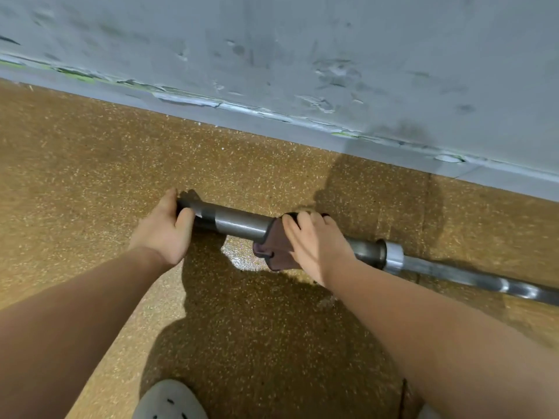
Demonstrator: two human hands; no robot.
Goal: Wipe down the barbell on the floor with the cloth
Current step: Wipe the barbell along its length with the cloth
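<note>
Speckled tan floor point(90, 182) running up to a scuffed grey wall point(302, 55). The barbell point(239, 223) lies on the floor just in front of the person, long axis running from near left to far lower right, roughly parallel to the wall. Left hand point(165, 229) is curled closed around the very end of the thick sleeve, steadying it. Right hand point(314, 240) is wrapped over the sleeve with a dark purplish cloth point(276, 246) pressed under the fingers, folded around the metal. Bare sleeve shows between the hands; collar point(393, 257) and thin shaft point(484, 281) lie to the right, beyond the right hand. Right hand is nearer the unwiped length, so the next stroke likely goes along the axis.
</note>
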